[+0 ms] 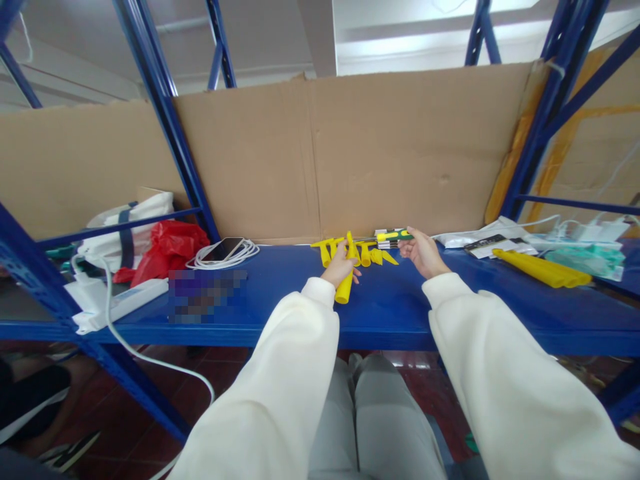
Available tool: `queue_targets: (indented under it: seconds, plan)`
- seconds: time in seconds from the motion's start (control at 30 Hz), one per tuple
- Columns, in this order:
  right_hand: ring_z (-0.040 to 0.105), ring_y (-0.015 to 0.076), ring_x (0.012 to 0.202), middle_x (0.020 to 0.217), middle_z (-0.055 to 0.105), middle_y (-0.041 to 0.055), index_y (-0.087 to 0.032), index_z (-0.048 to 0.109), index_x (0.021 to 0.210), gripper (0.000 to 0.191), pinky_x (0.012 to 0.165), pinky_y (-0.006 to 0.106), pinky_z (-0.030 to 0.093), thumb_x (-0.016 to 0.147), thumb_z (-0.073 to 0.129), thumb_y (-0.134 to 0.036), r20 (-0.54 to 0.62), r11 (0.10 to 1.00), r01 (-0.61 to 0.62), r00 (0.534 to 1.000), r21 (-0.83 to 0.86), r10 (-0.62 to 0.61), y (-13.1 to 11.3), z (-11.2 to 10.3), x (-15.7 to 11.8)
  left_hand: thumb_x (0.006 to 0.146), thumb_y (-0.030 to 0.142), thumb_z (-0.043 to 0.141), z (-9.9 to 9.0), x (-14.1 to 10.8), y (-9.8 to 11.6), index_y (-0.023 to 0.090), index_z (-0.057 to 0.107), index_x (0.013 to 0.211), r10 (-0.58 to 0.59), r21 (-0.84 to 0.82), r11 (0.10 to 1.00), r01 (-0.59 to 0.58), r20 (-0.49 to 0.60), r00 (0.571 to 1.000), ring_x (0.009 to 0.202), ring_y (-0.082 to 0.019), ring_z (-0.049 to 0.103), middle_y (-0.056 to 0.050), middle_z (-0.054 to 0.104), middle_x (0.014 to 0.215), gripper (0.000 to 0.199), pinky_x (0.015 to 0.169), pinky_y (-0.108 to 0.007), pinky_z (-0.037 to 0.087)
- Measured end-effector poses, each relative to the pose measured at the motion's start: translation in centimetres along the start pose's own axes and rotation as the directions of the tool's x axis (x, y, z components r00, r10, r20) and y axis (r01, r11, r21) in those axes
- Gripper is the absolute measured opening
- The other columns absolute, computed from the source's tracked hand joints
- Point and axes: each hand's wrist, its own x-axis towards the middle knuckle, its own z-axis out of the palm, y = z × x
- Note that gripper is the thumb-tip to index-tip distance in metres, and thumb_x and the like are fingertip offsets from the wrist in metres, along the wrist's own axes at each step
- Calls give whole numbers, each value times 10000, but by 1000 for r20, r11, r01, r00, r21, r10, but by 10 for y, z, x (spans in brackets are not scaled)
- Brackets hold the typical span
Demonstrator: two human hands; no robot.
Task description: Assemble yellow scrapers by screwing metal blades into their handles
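Far left of the blue worktop (285, 293): white power strip (140, 300) at the front left corner, a white cord (150, 360) dropping from it past the front edge. Behind it, a white bag (107, 233) with a dark band, then a crumpled red bag (173, 247), both by the left edge near the blue upright (175, 127). Next along, toward the back edge, a coiled white cable (246, 252) lies around and partly over a dark phone (225, 249). Mid-worktop, left hand (338, 267): thumb and fingers closed on a yellow piece (343, 292), its round, tube-like end pointing to the front edge. Several more yellow pieces (366, 256) lie just beside it, in a loose row near the back edge. Right hand (423, 253): fingertips pinching the green-and-yellow handle of a screwdriver (395, 235), shaft pointing left above the row; whether the tip touches a piece, cannot tell at this size. Small dark-and-pale items sit under the handle, too small to identify. Cardboard (400, 147) stands along the back edge. Toward the back right corner, a white packet (480, 232) and a black-and-white pack (493, 247); nearer the right edge, long yellow tubes (543, 268) lying slantwise, then a pale green plastic bag (585, 259) beside white plugs (595, 230).
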Motion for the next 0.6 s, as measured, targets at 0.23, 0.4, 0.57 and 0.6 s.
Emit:
queue_targets:
  seconds: [0.23, 0.4, 0.57, 0.6]
  plan:
    - [498, 95, 364, 518, 613, -30, -228, 588, 793, 431, 343, 181, 385, 859, 873, -543, 23, 999, 38, 999, 2, -38, -2, 0, -3, 956, 114, 571, -1, 2, -1, 325, 351, 1560, -17, -24, 1000, 17, 9, 1000, 518, -26, 579, -119, 626, 1423, 677, 434, -152, 503]
    - [566, 109, 414, 579, 680, -11, -221, 629, 834, 381, 405, 197, 460, 893, 850, -527, 91, 999, 19, 996, 28, -22, -6, 2, -7, 928, 96, 581, -3, 4, -2, 327, 365, 1542, -22, -45, 999, 22, 5, 1000, 529, -46, 591, -85, 666, 1308, 691, 456, -169, 526]
    - [560, 104, 422, 582, 697, -1, -221, 608, 795, 394, 419, 190, 469, 898, 850, -514, 91, 1000, 13, 996, 21, -15, -8, 4, -10, 915, 55, 510, -2, 3, -1, 297, 356, 1531, -24, -36, 999, 24, -16, 1000, 511, -48, 572, -85, 670, 1279, 679, 444, -180, 528]
    - [545, 100, 414, 567, 684, -5, -221, 600, 783, 412, 408, 184, 458, 888, 858, -525, 82, 1000, 19, 996, 16, -20, -8, 4, -10, 917, 63, 523, -2, 3, -1, 299, 362, 1527, -21, -37, 999, 21, -11, 1000, 514, -47, 575, -85, 669, 1280, 674, 446, -175, 525]
